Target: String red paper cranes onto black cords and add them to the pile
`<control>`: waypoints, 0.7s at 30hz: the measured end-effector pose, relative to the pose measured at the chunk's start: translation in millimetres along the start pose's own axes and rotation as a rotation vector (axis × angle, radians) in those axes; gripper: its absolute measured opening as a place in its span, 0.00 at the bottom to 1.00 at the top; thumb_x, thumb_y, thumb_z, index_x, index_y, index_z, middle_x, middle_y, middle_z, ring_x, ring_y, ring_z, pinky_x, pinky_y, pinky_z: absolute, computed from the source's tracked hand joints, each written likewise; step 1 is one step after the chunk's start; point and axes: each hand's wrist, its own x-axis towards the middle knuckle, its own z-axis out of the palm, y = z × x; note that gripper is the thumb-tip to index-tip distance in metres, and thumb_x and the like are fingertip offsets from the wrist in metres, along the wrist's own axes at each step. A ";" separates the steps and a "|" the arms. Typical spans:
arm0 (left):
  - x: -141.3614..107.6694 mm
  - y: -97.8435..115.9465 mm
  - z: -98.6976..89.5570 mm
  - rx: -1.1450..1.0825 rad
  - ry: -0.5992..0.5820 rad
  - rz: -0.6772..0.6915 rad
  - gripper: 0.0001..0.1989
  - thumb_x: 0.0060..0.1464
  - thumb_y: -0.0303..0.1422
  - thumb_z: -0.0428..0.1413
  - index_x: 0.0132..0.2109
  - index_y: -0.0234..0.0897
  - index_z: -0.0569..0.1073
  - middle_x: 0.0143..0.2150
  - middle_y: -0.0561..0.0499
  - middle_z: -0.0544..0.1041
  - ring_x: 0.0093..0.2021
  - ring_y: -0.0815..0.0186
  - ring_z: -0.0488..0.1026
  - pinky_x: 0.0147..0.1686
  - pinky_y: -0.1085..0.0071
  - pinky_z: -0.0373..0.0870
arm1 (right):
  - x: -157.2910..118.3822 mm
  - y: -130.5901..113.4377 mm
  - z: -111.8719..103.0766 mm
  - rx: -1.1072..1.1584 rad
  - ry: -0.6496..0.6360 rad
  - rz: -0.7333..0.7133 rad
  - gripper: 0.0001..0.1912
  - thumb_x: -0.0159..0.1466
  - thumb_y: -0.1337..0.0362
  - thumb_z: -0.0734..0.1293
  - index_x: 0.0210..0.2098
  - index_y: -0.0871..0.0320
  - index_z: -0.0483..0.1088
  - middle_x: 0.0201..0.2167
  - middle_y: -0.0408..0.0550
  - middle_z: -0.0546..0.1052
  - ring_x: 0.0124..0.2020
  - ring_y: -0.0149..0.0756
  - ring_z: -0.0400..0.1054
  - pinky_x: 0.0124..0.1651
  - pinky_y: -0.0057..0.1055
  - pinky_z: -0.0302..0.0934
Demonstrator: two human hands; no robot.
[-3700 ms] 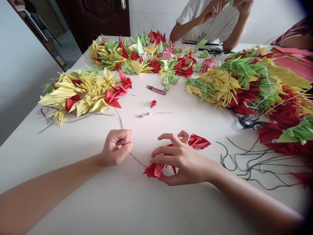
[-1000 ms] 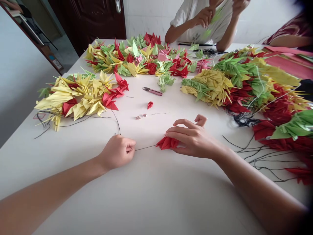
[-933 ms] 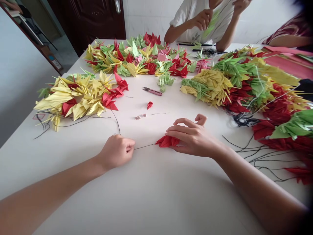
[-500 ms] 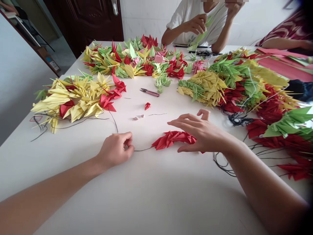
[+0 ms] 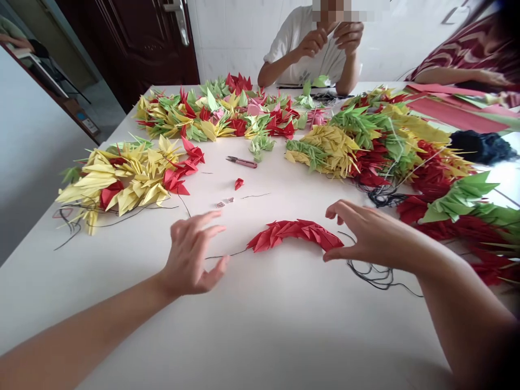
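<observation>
A curved string of folded red paper pieces (image 5: 296, 232) lies on the white table (image 5: 252, 325) between my hands. Black cord (image 5: 227, 255) runs from its left end towards my left hand (image 5: 195, 252), whose fingers are spread and hold nothing. By the right end of the red string, my right hand (image 5: 357, 233) is open, thumb and fingers apart, close to the tip. More black cord (image 5: 377, 277) lies in loops below my right hand. A single small red piece (image 5: 239, 184) rests farther back, near two tiny printed scraps (image 5: 225, 202).
Thread snips (image 5: 241, 162) lie mid-table. Yellow and red paper strings (image 5: 134, 173) are at the left, mixed ones (image 5: 219, 114) at the back, a large pile (image 5: 382, 135) at the right. A person (image 5: 304, 49) sits opposite; another person's arm (image 5: 455, 76) is at the right.
My left hand has opened and let go of the black cord. My right hand has moved right, uncovering the red string's right end. The view has shifted slightly.
</observation>
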 end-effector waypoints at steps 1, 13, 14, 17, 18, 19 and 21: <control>-0.2 1.3 0.7 -0.027 -0.068 0.056 0.19 0.57 0.38 0.52 0.53 0.35 0.65 0.54 0.37 0.72 0.52 0.53 0.70 0.49 0.58 0.60 | -2.7 -4.6 6.5 0.024 0.038 -0.012 0.39 0.52 0.31 0.63 0.46 0.59 0.66 0.41 0.56 0.75 0.35 0.46 0.72 0.35 0.38 0.64; -0.9 -3.0 8.6 -0.083 -0.319 0.146 0.10 0.62 0.24 0.49 0.37 0.38 0.74 0.35 0.53 0.79 0.31 0.69 0.71 0.33 0.71 0.61 | -0.1 -24.4 32.1 0.196 0.178 -0.257 0.16 0.69 0.60 0.58 0.54 0.55 0.66 0.47 0.51 0.77 0.41 0.38 0.75 0.41 0.33 0.70; -0.4 -3.2 8.6 -0.066 -0.317 0.146 0.10 0.61 0.24 0.49 0.36 0.37 0.73 0.34 0.53 0.78 0.31 0.69 0.70 0.33 0.71 0.61 | 0.3 -23.2 32.3 0.213 0.160 -0.257 0.17 0.68 0.60 0.58 0.55 0.54 0.66 0.47 0.51 0.77 0.41 0.38 0.75 0.41 0.32 0.70; 1.3 -4.3 9.0 0.020 -0.289 0.123 0.08 0.58 0.24 0.50 0.32 0.36 0.71 0.30 0.53 0.76 0.29 0.68 0.69 0.31 0.71 0.61 | 0.9 -18.6 34.1 0.257 0.129 -0.267 0.19 0.67 0.60 0.60 0.57 0.53 0.65 0.48 0.51 0.77 0.43 0.38 0.74 0.43 0.32 0.70; 1.8 -5.0 9.1 0.049 -0.278 0.106 0.08 0.56 0.23 0.50 0.31 0.36 0.69 0.28 0.53 0.74 0.28 0.68 0.68 0.30 0.72 0.60 | 1.1 -16.9 34.8 0.263 0.127 -0.278 0.20 0.67 0.60 0.60 0.57 0.54 0.65 0.49 0.51 0.76 0.45 0.38 0.74 0.44 0.34 0.70; 2.2 -6.1 9.2 0.074 -0.270 0.082 0.08 0.54 0.22 0.50 0.29 0.36 0.68 0.26 0.53 0.73 0.27 0.68 0.67 0.29 0.72 0.60 | 1.3 -15.2 35.6 0.264 0.122 -0.291 0.21 0.66 0.60 0.60 0.58 0.54 0.65 0.49 0.51 0.76 0.46 0.39 0.73 0.46 0.35 0.70; 2.9 -8.5 8.8 0.095 -0.271 0.035 0.08 0.52 0.22 0.50 0.27 0.37 0.66 0.25 0.54 0.71 0.26 0.68 0.66 0.28 0.72 0.59 | 1.8 -11.6 37.2 0.264 0.108 -0.309 0.21 0.66 0.59 0.61 0.58 0.55 0.65 0.50 0.52 0.76 0.48 0.41 0.72 0.49 0.39 0.69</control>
